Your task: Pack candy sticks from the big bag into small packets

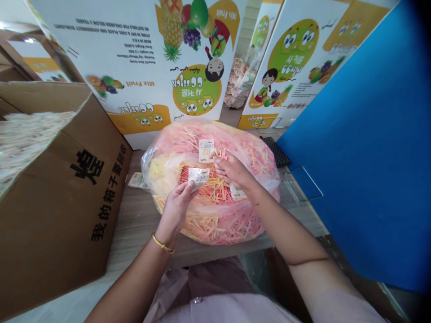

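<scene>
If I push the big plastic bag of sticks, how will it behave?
Probably it sags and shifts, not slides: the thin film bag bulges loosely. Its sticks lie loose, so some may spill from the seemingly open top.

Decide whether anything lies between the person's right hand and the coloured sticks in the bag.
Nothing visible does. The right hand pinches a few coloured sticks in the bag. The left hand holds a small packet beside it, not between.

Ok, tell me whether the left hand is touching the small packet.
Touching. The head view shows the left hand pinching the packet by its lower edge between thumb and fingers; the right hand grips sticks beside it.
</scene>
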Action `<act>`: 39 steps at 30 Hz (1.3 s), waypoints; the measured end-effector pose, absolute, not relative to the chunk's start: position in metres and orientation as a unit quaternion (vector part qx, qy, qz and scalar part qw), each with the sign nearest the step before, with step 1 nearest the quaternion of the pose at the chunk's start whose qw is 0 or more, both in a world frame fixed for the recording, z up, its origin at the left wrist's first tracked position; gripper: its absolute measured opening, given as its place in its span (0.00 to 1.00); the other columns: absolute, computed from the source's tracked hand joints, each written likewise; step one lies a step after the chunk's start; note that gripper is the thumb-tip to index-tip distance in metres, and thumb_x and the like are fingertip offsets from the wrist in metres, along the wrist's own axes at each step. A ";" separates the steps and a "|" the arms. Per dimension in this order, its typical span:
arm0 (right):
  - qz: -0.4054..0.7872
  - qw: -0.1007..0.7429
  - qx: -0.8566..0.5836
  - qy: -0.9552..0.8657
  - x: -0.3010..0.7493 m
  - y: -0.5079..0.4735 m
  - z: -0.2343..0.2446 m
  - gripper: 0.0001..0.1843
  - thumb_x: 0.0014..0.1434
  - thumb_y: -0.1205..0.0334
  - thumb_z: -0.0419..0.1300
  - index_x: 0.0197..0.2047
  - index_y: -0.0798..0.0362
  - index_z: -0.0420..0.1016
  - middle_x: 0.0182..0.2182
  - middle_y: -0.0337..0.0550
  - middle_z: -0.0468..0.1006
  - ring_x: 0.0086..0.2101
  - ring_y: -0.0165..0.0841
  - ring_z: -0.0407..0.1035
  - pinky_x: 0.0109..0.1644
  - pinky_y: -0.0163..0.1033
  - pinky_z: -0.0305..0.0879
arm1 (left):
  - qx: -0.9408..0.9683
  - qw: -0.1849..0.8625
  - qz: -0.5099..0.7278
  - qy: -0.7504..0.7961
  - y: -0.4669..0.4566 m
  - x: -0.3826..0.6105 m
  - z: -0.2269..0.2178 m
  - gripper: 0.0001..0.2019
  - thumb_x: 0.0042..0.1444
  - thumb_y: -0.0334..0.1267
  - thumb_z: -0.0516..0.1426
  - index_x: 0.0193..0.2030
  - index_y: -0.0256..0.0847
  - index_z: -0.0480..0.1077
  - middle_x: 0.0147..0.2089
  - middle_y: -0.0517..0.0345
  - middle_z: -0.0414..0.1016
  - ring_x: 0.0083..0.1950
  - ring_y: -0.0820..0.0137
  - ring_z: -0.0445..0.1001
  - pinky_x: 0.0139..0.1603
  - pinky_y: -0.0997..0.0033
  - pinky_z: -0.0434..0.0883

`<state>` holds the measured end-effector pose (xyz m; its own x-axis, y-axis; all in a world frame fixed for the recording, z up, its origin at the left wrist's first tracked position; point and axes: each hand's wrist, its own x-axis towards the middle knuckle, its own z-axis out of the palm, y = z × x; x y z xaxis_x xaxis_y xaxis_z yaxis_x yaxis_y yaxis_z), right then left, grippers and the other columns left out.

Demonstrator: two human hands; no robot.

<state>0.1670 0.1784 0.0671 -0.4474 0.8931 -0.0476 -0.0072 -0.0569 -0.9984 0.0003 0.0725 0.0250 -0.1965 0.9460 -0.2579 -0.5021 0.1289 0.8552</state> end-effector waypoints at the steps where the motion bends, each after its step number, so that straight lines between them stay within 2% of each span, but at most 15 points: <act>1: 0.566 0.364 -0.389 -0.630 0.168 0.173 0.072 0.10 0.64 0.52 0.62 0.42 0.48 0.69 0.26 0.31 0.65 0.26 0.28 0.62 0.33 0.34 0.63 | 0.232 0.589 0.619 0.466 0.073 0.001 0.026 0.20 0.47 0.51 0.72 0.40 0.38 0.82 0.49 0.49 0.84 0.56 0.59 0.79 0.62 0.58 0.73; 3: 0.470 0.349 -0.402 -0.704 0.167 0.164 0.077 0.11 0.63 0.52 0.64 0.44 0.48 0.71 0.34 0.36 0.72 0.35 0.31 0.67 0.42 0.37 0.64 | 0.229 0.596 0.619 0.457 0.072 0.002 0.028 0.20 0.48 0.51 0.71 0.43 0.39 0.82 0.51 0.49 0.84 0.56 0.59 0.79 0.60 0.58 0.75; 5: 0.420 0.308 -0.409 -0.749 0.165 0.159 0.075 0.10 0.63 0.53 0.63 0.43 0.49 0.71 0.37 0.38 0.74 0.38 0.33 0.68 0.45 0.39 0.63 | 0.242 0.606 0.611 0.448 0.071 0.005 0.031 0.20 0.50 0.51 0.70 0.45 0.40 0.82 0.53 0.50 0.83 0.58 0.58 0.78 0.60 0.58 0.75; 7: 0.404 0.276 -0.417 -0.766 0.163 0.159 0.071 0.07 0.64 0.55 0.60 0.39 0.49 0.71 0.33 0.36 0.72 0.34 0.33 0.66 0.42 0.39 0.61 | 0.268 0.614 0.597 0.442 0.070 0.006 0.032 0.19 0.52 0.51 0.69 0.46 0.40 0.82 0.52 0.50 0.83 0.57 0.59 0.79 0.61 0.59 0.74; 9: 0.392 0.293 -0.432 -0.758 0.163 0.160 0.069 0.06 0.65 0.57 0.58 0.38 0.50 0.71 0.31 0.36 0.70 0.32 0.32 0.64 0.39 0.38 0.59 | 0.291 0.608 0.588 0.447 0.069 0.007 0.031 0.18 0.54 0.50 0.68 0.44 0.40 0.83 0.49 0.51 0.84 0.54 0.60 0.80 0.62 0.59 0.73; 13: 0.341 0.332 -0.463 -0.747 0.170 0.150 0.084 0.09 0.66 0.54 0.59 0.47 0.48 0.73 0.30 0.36 0.71 0.30 0.32 0.65 0.37 0.37 0.57 | 0.309 0.568 0.596 0.476 0.069 0.002 0.025 0.14 0.54 0.49 0.68 0.39 0.40 0.82 0.43 0.55 0.84 0.48 0.64 0.79 0.59 0.63 0.72; 15: 0.316 0.293 -0.450 -0.782 0.173 0.139 0.094 0.11 0.66 0.54 0.59 0.50 0.46 0.73 0.30 0.36 0.73 0.29 0.32 0.66 0.36 0.37 0.57 | 0.325 0.556 0.590 0.487 0.069 0.000 0.023 0.13 0.55 0.49 0.68 0.39 0.41 0.82 0.42 0.57 0.83 0.46 0.66 0.78 0.57 0.64 0.71; 19: 0.234 0.187 -0.444 -0.845 0.170 0.125 0.099 0.12 0.65 0.56 0.62 0.52 0.45 0.73 0.36 0.41 0.80 0.33 0.36 0.71 0.37 0.38 0.55 | 0.376 0.521 0.563 0.519 0.066 0.000 0.026 0.13 0.57 0.49 0.66 0.37 0.42 0.81 0.38 0.59 0.81 0.43 0.67 0.76 0.52 0.69 0.70; 22: 0.184 0.133 -0.477 -0.849 0.168 0.129 0.093 0.12 0.66 0.56 0.61 0.51 0.47 0.74 0.33 0.43 0.80 0.31 0.38 0.71 0.35 0.38 0.52 | 0.409 0.514 0.547 0.518 0.062 0.003 0.033 0.13 0.59 0.50 0.65 0.40 0.43 0.82 0.39 0.59 0.82 0.44 0.66 0.76 0.51 0.70 0.69; 25: 0.189 0.148 -0.484 -0.841 0.171 0.138 0.088 0.11 0.68 0.55 0.59 0.50 0.48 0.76 0.31 0.42 0.79 0.30 0.37 0.70 0.34 0.38 0.52 | 0.429 0.518 0.538 0.508 0.060 0.002 0.037 0.15 0.61 0.51 0.63 0.46 0.43 0.83 0.44 0.56 0.84 0.50 0.62 0.77 0.56 0.68 0.69; 27: 0.228 0.164 -0.470 -0.837 0.174 0.141 0.089 0.12 0.68 0.55 0.58 0.50 0.47 0.78 0.30 0.40 0.78 0.31 0.35 0.69 0.35 0.38 0.53 | 0.431 0.507 0.536 0.519 0.059 0.000 0.037 0.16 0.61 0.51 0.63 0.47 0.43 0.83 0.45 0.55 0.84 0.51 0.61 0.78 0.57 0.66 0.70; 32: 0.292 0.111 -0.390 -0.867 0.179 0.139 0.097 0.16 0.67 0.57 0.59 0.55 0.48 0.78 0.37 0.41 0.81 0.37 0.35 0.73 0.40 0.36 0.58 | 0.405 0.541 0.546 0.495 0.061 0.000 0.032 0.19 0.59 0.54 0.64 0.48 0.42 0.82 0.47 0.54 0.83 0.50 0.62 0.78 0.56 0.63 0.74; 36: 0.268 0.100 -0.399 -0.871 0.181 0.136 0.098 0.11 0.68 0.59 0.57 0.46 0.51 0.79 0.30 0.39 0.76 0.33 0.32 0.69 0.39 0.37 0.56 | 0.356 0.587 0.549 0.477 0.064 0.006 0.031 0.19 0.57 0.55 0.65 0.47 0.43 0.81 0.49 0.55 0.83 0.50 0.61 0.79 0.52 0.60 0.78; 38: 0.307 0.149 -0.398 -0.851 0.182 0.138 0.095 0.09 0.68 0.56 0.58 0.41 0.51 0.76 0.26 0.36 0.71 0.29 0.30 0.65 0.36 0.36 0.55 | 0.327 0.603 0.558 0.467 0.064 0.007 0.032 0.19 0.54 0.54 0.67 0.44 0.42 0.82 0.47 0.54 0.84 0.50 0.61 0.80 0.53 0.59 0.78; 39: 0.345 0.201 -0.401 -0.825 0.182 0.139 0.093 0.11 0.68 0.53 0.57 0.38 0.50 0.73 0.24 0.34 0.68 0.27 0.29 0.62 0.34 0.36 0.55 | 0.319 0.608 0.562 0.461 0.064 0.008 0.033 0.19 0.53 0.54 0.67 0.43 0.42 0.82 0.47 0.54 0.84 0.51 0.61 0.80 0.55 0.59 0.78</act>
